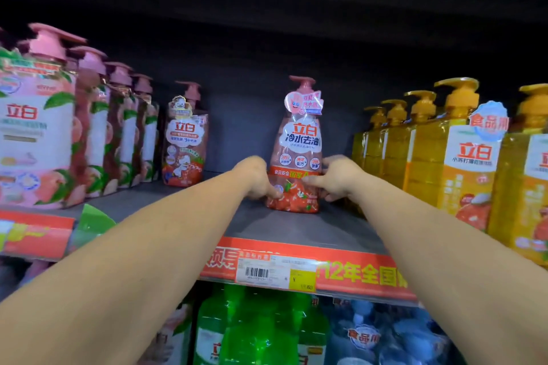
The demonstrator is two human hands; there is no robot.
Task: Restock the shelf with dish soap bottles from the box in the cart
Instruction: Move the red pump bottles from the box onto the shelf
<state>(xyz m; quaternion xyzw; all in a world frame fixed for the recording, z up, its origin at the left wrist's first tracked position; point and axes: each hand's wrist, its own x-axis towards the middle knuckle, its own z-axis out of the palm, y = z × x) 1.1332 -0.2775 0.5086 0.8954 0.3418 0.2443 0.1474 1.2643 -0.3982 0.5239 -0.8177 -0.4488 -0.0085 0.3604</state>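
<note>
The grey shelf [296,225] carries everything here, and its front edge has a red strip with a price tag [275,273]. Left of the red soap bottle, at the shelf's left end, stands a row of pink bottles [38,130] with pink pumps. On the bottle's right side stands a row of yellow bottles [462,157] with orange pumps. The red soap bottle [299,139] stands upright on the shelf, in the open gap between these two rows, with a pink pump on top. A second, smaller red bottle [184,142] stands further back, to its left. The left hand [256,176] grips the bottle's lower left side with curled fingers, and the right hand [338,176] grips its lower right side.
</note>
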